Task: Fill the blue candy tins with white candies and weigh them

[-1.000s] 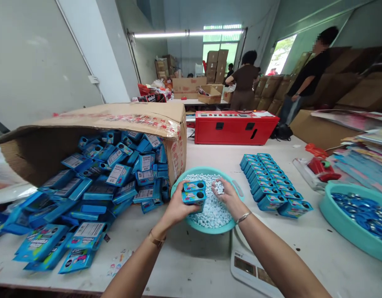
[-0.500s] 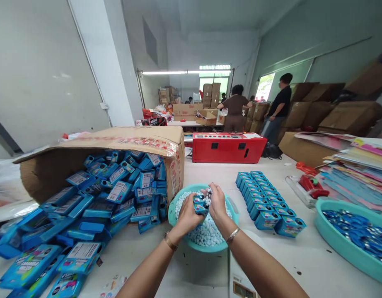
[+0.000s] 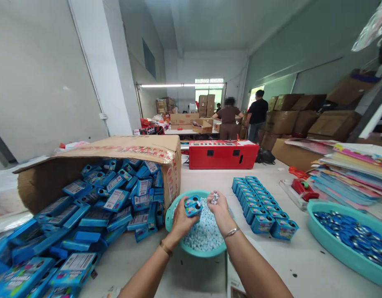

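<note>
At the left of the frame a tipped cardboard box (image 3: 116,153) spills blue packets (image 3: 94,207) right up to the rim of the teal bowl (image 3: 170,215) of small white candies (image 3: 203,231) at lower centre. Over the bowl, the left hand (image 3: 181,219) grips 2 small blue tins (image 3: 192,206); the right hand (image 3: 220,209) pinches a few candies. Right of them stand rows of filled tins (image 3: 262,203) – then bare tabletop (image 3: 303,252) – and a teal basin (image 3: 346,248) at the right edge.
</note>
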